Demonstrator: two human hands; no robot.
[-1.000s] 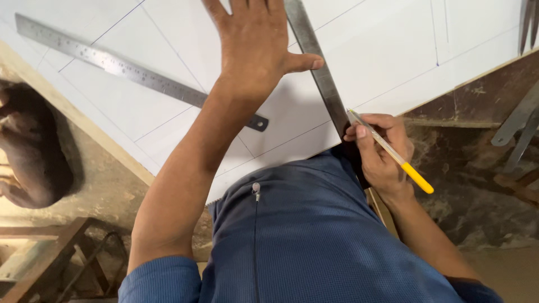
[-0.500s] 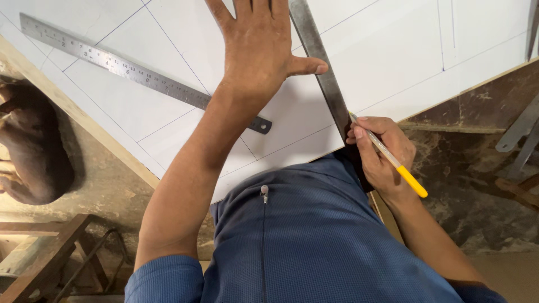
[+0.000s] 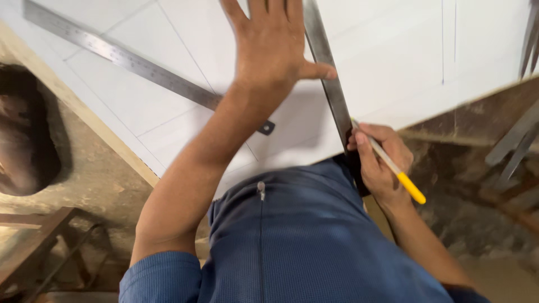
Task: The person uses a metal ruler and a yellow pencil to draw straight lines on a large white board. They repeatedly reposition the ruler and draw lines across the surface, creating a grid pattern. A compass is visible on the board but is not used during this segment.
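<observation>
White laminate board (image 3: 393,67), pencilled with several thin straight lines, lies flat under both my hands and fills the upper part of the view.

Steel straightedge (image 3: 328,78): narrow grey blade running from the top edge down towards my body, lying on the board. My left hand (image 3: 269,50) is spread flat beside it, fingers apart, thumb tip pressed against the blade's left edge.

Pencil (image 3: 393,168): pale shaft with a yellow end. My right hand (image 3: 379,163) is closed around it in a writing grip, tip set at the straightedge's right side near the board's near edge. Compared with half a second ago, hand and pencil sit at almost the same spot low on the blade; the line appears to be at its near end, or barely moving.

Second steel ruler (image 3: 140,62): long, graduated, lying diagonally across the board to the left, untouched.

Blue ribbed shirt (image 3: 303,241) with a zip, filling the lower frame.

Wooden frame (image 3: 39,235) at lower left on a rough floor; grey metal strips (image 3: 514,146) at the right edge.
</observation>
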